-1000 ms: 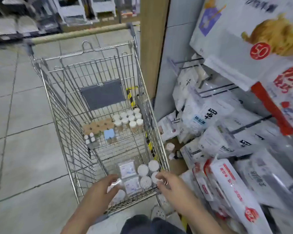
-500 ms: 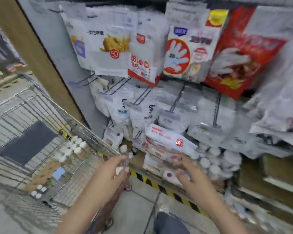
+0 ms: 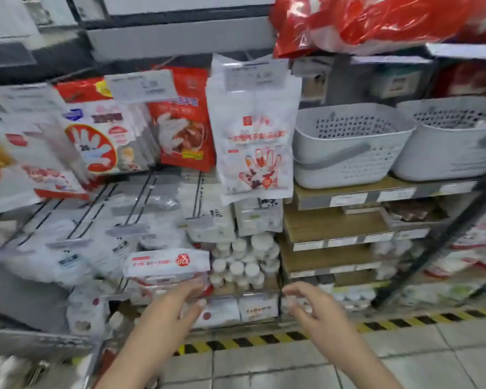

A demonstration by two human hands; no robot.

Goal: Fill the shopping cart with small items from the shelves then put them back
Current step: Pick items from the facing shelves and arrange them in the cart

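While both hands are held out empty, the low shelf is being approached.

Nothing is gripped: the left hand [image 3: 177, 307] and right hand [image 3: 317, 310] are loosely spread, fingers apart. One small white round-lidded jar [image 3: 236, 266] from the stack just beyond should be pinched singly, so its neighbours are not toppled; the steel-wire shopping cart [image 3: 40, 369] waits at lower left.

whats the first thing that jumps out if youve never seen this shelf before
Probably the red and white glove packets hanging in a crowded row across the upper left, with a big white one showing a printed hand at the centre. To the right, two grey perforated baskets sit side by side on a wooden shelf. Low in front, the left hand and right hand reach toward stacked white round tubs.
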